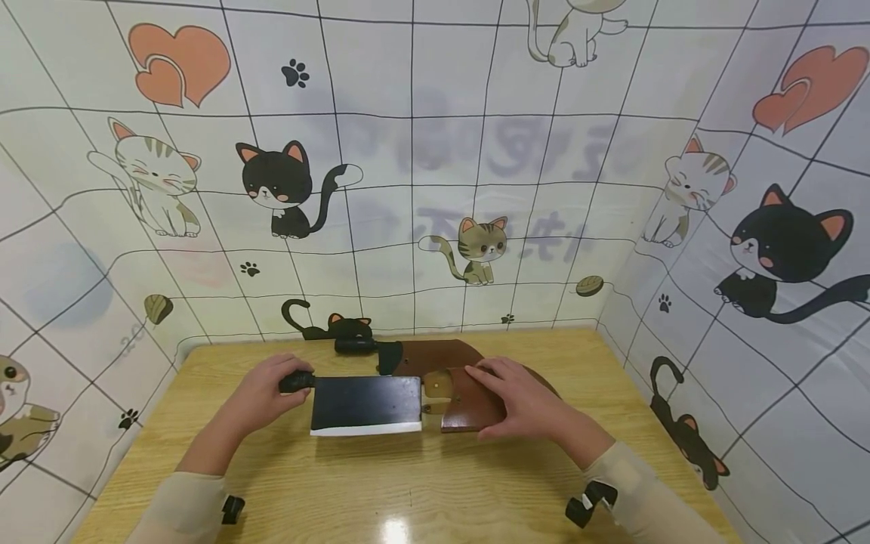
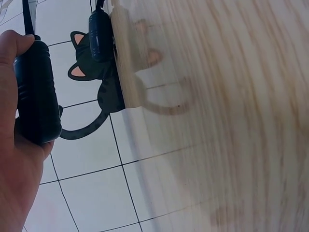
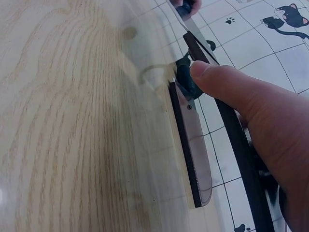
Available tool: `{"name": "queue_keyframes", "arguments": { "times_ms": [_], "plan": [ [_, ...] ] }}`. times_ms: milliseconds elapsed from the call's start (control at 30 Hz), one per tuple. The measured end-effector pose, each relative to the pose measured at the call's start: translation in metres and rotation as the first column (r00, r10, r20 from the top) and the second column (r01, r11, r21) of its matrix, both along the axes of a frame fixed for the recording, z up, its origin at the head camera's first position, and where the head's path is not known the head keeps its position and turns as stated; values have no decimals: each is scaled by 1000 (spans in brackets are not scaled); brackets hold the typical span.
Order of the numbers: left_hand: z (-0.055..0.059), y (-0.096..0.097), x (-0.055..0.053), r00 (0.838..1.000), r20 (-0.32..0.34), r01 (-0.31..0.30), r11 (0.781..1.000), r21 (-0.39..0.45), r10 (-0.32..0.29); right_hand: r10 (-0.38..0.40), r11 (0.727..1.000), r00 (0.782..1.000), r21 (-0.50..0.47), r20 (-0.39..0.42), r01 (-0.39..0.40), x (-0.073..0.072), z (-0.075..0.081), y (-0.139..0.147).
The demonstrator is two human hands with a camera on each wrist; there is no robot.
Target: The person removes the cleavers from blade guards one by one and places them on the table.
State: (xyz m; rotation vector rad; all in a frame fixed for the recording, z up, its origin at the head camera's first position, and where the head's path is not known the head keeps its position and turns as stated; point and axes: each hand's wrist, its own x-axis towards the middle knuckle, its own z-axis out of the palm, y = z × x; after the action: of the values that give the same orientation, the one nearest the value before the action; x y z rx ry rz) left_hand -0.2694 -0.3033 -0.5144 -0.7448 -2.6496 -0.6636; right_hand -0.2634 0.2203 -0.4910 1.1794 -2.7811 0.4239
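A cleaver point(image 1: 367, 402) with a broad dark blade and a pale lower edge is raised above the table. My left hand point(image 1: 266, 391) grips its black handle point(image 2: 36, 94) at the left. My right hand point(image 1: 525, 404) holds a brown leather sheath point(image 1: 470, 406), thumb on the lower part and fingers on the top. The sheath's mouth, with a tan strap point(image 1: 437, 384), faces the blade's right end; the head view does not show clearly whether they touch. Behind both lies a second knife in a curved brown sheath point(image 1: 431, 355), its black handle point(image 1: 356, 346) pointing left.
The glossy wood-grain table point(image 1: 408, 483) spreads out in front of the hands. White cloth point(image 1: 381, 151) printed with a grid and cartoon cats hangs at the back and both sides. A dark strap clip point(image 1: 591, 502) sits on the right sleeve.
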Motion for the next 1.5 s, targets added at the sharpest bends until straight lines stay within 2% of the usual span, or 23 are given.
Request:
{"name": "queue_keyframes", "arguments": {
  "times_ms": [200, 333, 700, 1067, 1400, 1500],
  "plan": [
    [-1, -1, 2, 998, 64, -15, 1000, 1, 15, 3, 1000, 1000, -1, 13, -3, 0, -4, 1],
    [-2, -1, 2, 997, 81, -15, 1000, 2, 15, 3, 1000, 1000, 2, 26, -3, 1, -6, 3],
    [-16, -3, -1, 992, 123, 12, 999, -29, -8, -20, 1000, 996, 14, 89, 19, 4, -25, 5],
    [-24, -2, -4, 977, 211, 20, 999, -30, -13, -40, 999, 988, 36, 152, 35, 3, -42, 9],
    [-30, -1, -5, 969, 246, 34, 998, -44, -22, -42, 998, 985, 48, 170, 35, 3, -49, 9],
    [-31, 1, -4, 959, 281, 37, 998, -47, -22, -40, 998, 980, 56, 193, 29, 2, -54, 9]
  ]
}}
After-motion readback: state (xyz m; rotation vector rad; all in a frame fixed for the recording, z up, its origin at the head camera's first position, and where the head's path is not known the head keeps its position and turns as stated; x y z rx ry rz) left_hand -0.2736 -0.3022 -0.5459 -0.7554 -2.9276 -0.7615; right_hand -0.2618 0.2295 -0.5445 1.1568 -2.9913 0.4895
